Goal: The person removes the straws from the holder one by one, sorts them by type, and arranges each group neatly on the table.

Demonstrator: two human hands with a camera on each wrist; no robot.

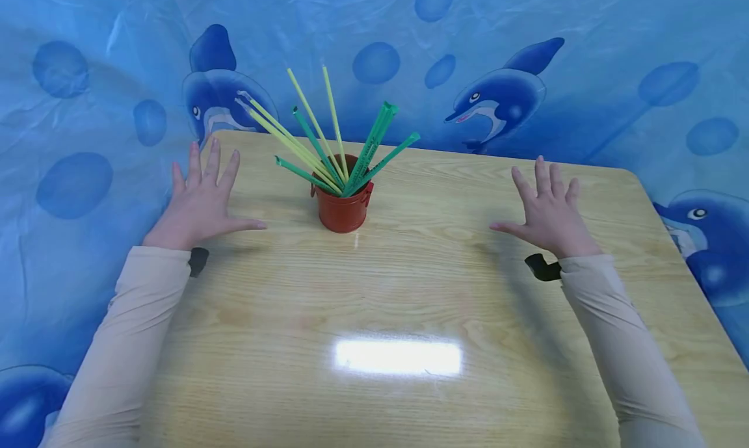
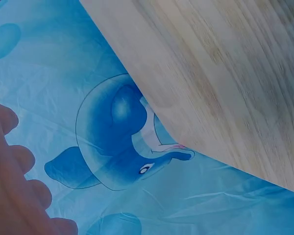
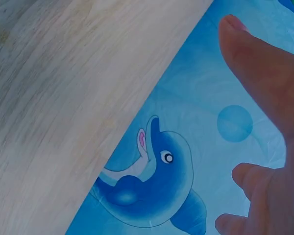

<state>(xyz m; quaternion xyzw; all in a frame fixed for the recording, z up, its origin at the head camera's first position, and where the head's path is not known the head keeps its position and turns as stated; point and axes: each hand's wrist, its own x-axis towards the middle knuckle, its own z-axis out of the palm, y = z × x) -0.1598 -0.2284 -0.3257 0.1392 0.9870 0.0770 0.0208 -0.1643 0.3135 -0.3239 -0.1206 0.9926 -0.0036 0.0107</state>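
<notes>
A small red bucket (image 1: 342, 214) stands near the far edge of the table, left of centre. Out of its top lean several yellow straws (image 1: 304, 150) and several green paper-wrapped straws (image 1: 374, 142), spread in different directions. To the bucket's left, my left hand (image 1: 201, 204) is held with fingers spread and the thumb pointing toward the bucket; it holds nothing. Farther off on the right, my right hand (image 1: 550, 214) is likewise spread out, thumb turned inward, with nothing in it. Fingertips of the left hand (image 2: 24, 181) show in the left wrist view, and the right hand (image 3: 274, 147) shows its thumb in the right wrist view.
The wooden table (image 1: 292, 292) has rounded far corners and a bright light reflection toward its front. Behind and beside it hangs a blue sheet (image 1: 316, 19) printed with dolphins and bubbles. Each wrist has a black device (image 1: 543, 268) near the light sleeve cuff.
</notes>
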